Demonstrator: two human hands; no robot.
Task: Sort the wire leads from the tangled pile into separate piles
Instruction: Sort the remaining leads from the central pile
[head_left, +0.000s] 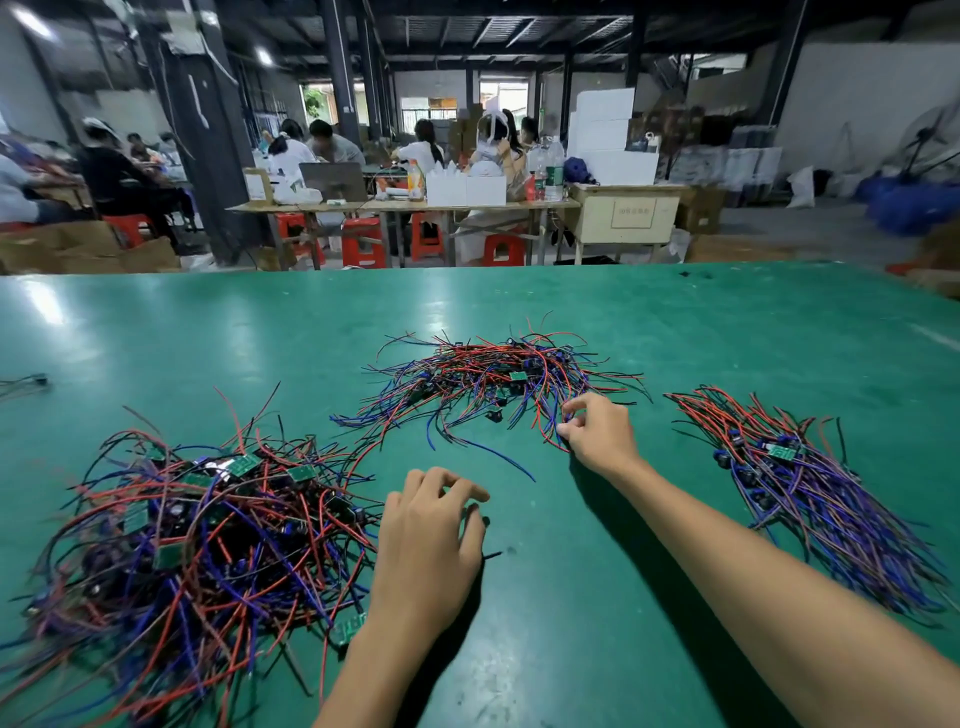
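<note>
Three wire piles (483, 384) on green table (623, 597), right hand (597, 431) pinching leads

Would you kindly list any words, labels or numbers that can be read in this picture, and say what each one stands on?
No text can be read with certainty.
Cream cabinet beyond the green table: a framed label with faint characters, too blurred to read.
Bottles on the far bench: coloured labels, too small to read.
Small green circuit boards among the wire leads: any markings too small to read.
White boxes: no print visible.
</note>
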